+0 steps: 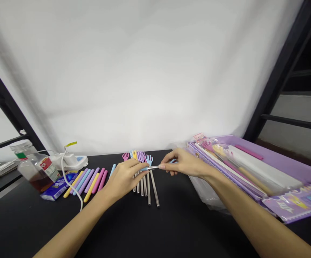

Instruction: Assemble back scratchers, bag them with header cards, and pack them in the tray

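Observation:
Over the middle of the black table, a back scratcher's metal rod (154, 167) spans the gap between my two hands. My left hand (127, 175) is closed around a light blue handle (144, 168), which meets one end of the rod. Pinched in my right hand (183, 163) is the rod's other end; a bit of its blue claw head (173, 161) shows between the fingers. Behind and below my left hand lie several back scratcher rods (149, 190) with pink, blue, yellow and purple claw heads (141, 156). Loose coloured handles (90, 182) lie in a row left of that hand.
At right stands a purple display box (273, 157) holding wrapped back scratchers, with clear plastic bags (205, 191) beside it. On the left are a bottle of brown liquid (41, 173), a blue packet (57, 188) and a power strip (77, 162) with a white cable (65, 175).

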A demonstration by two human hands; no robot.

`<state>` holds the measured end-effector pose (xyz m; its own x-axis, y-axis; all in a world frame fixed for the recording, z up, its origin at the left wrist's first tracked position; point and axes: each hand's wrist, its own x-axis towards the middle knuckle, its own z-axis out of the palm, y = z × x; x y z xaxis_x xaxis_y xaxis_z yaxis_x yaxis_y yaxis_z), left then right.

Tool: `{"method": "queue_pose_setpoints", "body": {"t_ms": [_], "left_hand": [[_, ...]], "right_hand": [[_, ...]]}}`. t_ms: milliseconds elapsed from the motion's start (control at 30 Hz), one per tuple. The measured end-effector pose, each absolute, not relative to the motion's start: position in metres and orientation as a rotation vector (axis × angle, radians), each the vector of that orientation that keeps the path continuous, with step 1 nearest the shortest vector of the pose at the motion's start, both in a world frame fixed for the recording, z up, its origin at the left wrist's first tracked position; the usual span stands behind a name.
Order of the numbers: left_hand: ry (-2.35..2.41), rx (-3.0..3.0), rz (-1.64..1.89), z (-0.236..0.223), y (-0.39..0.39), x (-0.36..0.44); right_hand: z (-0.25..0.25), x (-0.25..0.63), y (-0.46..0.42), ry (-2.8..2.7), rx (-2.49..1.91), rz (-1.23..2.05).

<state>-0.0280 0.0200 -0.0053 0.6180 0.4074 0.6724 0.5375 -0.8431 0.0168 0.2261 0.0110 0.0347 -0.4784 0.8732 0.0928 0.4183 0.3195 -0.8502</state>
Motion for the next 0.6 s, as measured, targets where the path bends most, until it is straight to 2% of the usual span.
{"method": "queue_pose_setpoints", "body": {"t_ms": [133, 333, 600], "left_hand": [[-0.747, -2.63, -0.996, -0.006, 0.017, -0.024], [-0.765, -2.655, -0.936, -0.01, 0.014, -0.025], [-0.696, -2.622, -1.007, -0.008, 0.017, -0.029]], "right_hand": [[0.032, 0.224, 0.01, -2.098, -1.156, 1.092], [0.027, 0.223, 0.012, -2.192, -1.097, 0.918], [0.025, 0.22, 0.012, -2.157, -1.097, 0.842]]}}
